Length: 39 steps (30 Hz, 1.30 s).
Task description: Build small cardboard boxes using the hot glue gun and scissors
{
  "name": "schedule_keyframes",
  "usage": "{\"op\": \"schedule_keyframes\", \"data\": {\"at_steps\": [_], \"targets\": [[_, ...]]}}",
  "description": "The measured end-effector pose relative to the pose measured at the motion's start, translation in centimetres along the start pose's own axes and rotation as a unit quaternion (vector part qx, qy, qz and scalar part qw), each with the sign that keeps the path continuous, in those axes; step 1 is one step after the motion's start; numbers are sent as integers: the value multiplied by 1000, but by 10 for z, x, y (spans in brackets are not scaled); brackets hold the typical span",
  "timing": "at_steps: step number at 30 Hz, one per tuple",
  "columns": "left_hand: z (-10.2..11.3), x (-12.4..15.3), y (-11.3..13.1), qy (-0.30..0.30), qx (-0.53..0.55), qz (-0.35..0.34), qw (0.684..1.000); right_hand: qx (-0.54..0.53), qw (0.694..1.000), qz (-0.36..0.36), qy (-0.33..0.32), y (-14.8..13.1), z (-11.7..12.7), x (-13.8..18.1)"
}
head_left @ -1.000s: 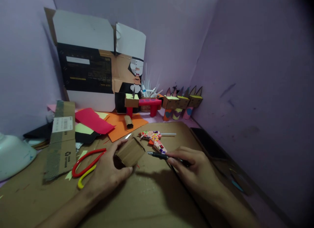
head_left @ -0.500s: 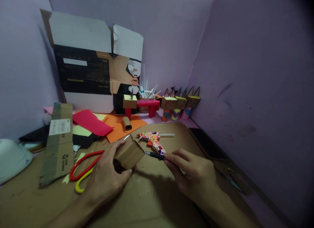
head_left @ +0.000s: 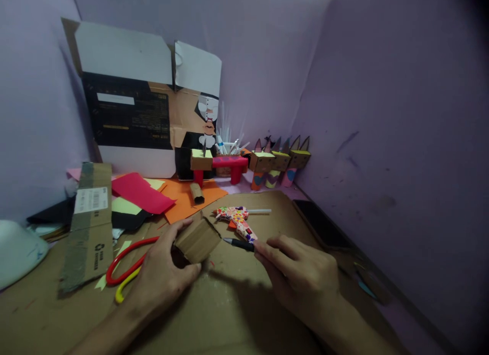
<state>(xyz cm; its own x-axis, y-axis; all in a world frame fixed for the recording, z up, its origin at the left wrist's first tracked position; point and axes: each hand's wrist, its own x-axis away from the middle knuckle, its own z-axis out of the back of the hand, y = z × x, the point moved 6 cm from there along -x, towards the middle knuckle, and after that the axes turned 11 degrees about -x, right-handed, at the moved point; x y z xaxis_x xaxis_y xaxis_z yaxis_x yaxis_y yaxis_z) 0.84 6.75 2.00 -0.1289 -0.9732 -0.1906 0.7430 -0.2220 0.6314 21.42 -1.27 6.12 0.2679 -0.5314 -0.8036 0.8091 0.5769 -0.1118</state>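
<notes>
My left hand (head_left: pixel 164 268) is closed around a small brown cardboard box (head_left: pixel 199 240), held tilted above the cardboard-covered table. In my right hand (head_left: pixel 301 271) is a black pen (head_left: pixel 240 244), gripped between thumb and fingers. Its silver tip points at the box's right edge, with a narrow gap between them. Behind the pen lies a flower-patterned glue gun (head_left: pixel 239 220) with a clear glue stick in its back end. Scissors (head_left: pixel 114 266) with red and yellow handles lie beside and partly behind my left hand.
A flat cardboard strip (head_left: pixel 89 233) and coloured paper (head_left: pixel 143 192) lie at left. Behind stand an opened printed carton (head_left: pixel 126 113), a red figure with a cardboard head (head_left: pixel 201 160) and several eared cardboard figures (head_left: pixel 262 164). A dark phone-like slab (head_left: pixel 323 222) lies at right.
The box and my left hand have shifted slightly left, and the pen tip has moved a little left with them. Both holds are unchanged.
</notes>
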Motion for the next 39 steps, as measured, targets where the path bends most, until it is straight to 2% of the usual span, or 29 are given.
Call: {"op": "schedule_keyframes", "data": {"at_steps": [15,25,29,33,36,39], "targets": [[1,1,3,31,-61,-19,997,13,1000,-1,7,-4,0,1],[0,0,4,16,-64,-17,998,28,1000,-4,-8,-6,-4,1],[-3,2,2,16,-71,-14,997,59,998,3,13,-13,-6,4],[-4,6,3,59,-86,-49,993,101,995,-1,5,-20,-12,9],[-7,6,3,67,-103,-71,990,69,997,-28,0,-15,-15,12],[-10,4,0,65,-93,-79,990,-51,994,-95,-22,3,-20,13]]}}
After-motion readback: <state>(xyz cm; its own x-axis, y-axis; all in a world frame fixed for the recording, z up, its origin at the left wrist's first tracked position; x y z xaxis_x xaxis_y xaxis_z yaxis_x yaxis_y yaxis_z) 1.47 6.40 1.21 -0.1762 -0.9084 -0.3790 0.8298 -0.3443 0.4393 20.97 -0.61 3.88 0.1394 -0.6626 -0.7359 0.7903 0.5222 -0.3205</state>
